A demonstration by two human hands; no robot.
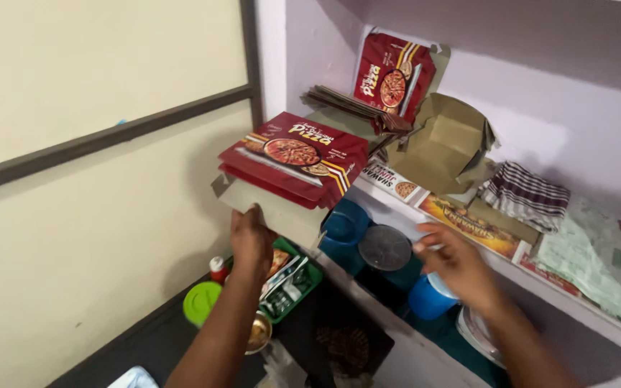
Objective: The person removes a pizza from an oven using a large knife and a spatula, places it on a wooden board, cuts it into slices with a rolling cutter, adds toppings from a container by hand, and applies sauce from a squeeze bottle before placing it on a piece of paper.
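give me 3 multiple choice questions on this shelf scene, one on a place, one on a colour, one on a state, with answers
1. Where does the striped cloth lie?
A. on the shelf, right of the open brown box
B. on the floor
C. in the green basket

2. What colour is the round lid at lower left?
A. black
B. green
C. white

3. What is the left hand doing?
A. hanging free
B. touching the edge of the flat cardboard under the red pizza boxes
C. holding a cup

Answers: 1 A, the cloth sits on the shelf beside the box. 2 B, the lid is bright green. 3 B, its fingers meet the cardboard edge.
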